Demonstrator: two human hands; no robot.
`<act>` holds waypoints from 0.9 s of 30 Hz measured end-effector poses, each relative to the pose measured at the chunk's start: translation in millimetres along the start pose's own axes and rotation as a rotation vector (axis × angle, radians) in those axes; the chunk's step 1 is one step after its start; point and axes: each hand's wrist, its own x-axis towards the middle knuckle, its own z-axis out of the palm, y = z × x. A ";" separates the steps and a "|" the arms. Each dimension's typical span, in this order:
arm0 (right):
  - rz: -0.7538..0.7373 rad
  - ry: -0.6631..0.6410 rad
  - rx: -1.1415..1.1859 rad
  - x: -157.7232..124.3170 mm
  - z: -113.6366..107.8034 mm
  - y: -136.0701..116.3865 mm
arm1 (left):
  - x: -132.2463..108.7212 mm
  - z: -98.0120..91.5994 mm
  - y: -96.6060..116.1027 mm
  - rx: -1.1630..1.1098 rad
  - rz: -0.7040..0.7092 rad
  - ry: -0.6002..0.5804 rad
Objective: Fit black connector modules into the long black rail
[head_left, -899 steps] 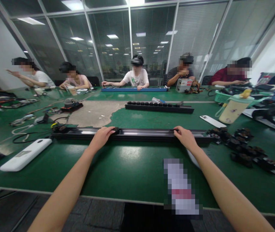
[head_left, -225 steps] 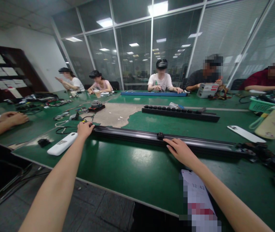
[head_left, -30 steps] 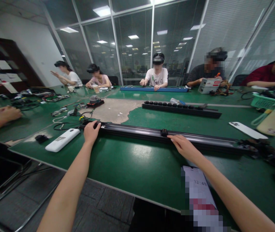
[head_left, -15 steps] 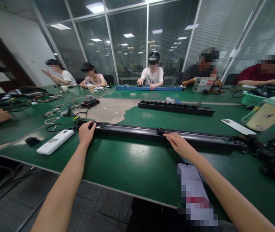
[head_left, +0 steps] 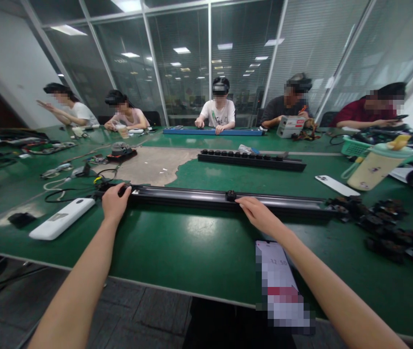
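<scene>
A long black rail (head_left: 191, 198) lies across the green table (head_left: 199, 252) in front of me. My left hand (head_left: 114, 202) rests on its left end, fingers curled over a small black part there. My right hand (head_left: 260, 216) lies against the rail's near edge, fingers stretched toward a small black module (head_left: 231, 195) seated in the rail. A pile of several black modules (head_left: 384, 223) lies at the rail's right end. Cables (head_left: 83, 186) run from the left end.
A white device (head_left: 62, 225) lies left of my left hand. A phone (head_left: 282, 286) lies under my right forearm. Another black strip (head_left: 252, 161), a white phone (head_left: 331, 185) and a bottle (head_left: 373, 167) lie beyond. Several people sit around the far side.
My view has swung to the right. Both hands stay on the rail: the left at its left end, the right beside the small black module.
</scene>
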 end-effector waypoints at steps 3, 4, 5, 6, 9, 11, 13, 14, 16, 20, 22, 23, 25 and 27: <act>-0.005 0.017 -0.004 0.0 0.1 0.9 | -0.5 -0.9 1.4 -0.003 0.002 -0.008; -0.008 0.020 -0.002 -0.1 0.1 1.1 | -0.7 -1.3 1.9 -0.004 0.003 -0.012; -0.010 0.020 0.003 -0.1 0.0 1.2 | -0.9 -1.7 2.5 -0.004 0.003 -0.014; -0.011 0.021 0.008 -0.1 -0.3 1.1 | -1.1 -2.1 3.0 -0.003 0.002 -0.016; -0.007 0.023 0.017 -0.2 -1.4 0.0 | -1.5 -3.3 4.3 0.000 -0.003 -0.016; -0.004 0.018 0.012 -0.3 -2.1 -0.8 | -1.7 -4.0 5.1 0.001 -0.004 -0.014; -0.002 0.008 -0.003 -0.5 -2.4 -1.2 | -1.9 -4.5 5.8 0.001 -0.002 -0.013; -0.001 0.004 -0.012 -0.6 -2.4 -1.3 | -1.9 -4.7 6.0 0.000 0.000 -0.014; 0.002 -0.003 -0.027 -0.9 -2.2 -1.2 | -2.1 -4.9 6.3 0.000 0.002 -0.015; 0.006 -0.005 -0.032 -1.1 -1.9 -0.7 | -2.1 -4.7 6.5 0.001 -0.002 -0.012; 0.005 -0.002 -0.029 -1.0 -1.9 -0.7 | -2.1 -4.8 6.8 0.000 -0.004 -0.012; 0.004 -0.002 -0.029 -0.9 -1.9 -0.7 | -2.1 -4.9 7.0 0.000 -0.005 -0.012; 0.004 -0.005 -0.036 -0.7 -2.0 -0.8 | -2.2 -5.3 7.6 0.000 -0.004 -0.011; 0.007 -0.010 -0.043 -0.6 -2.0 -0.9 | -2.4 -5.6 7.9 -0.001 -0.003 -0.010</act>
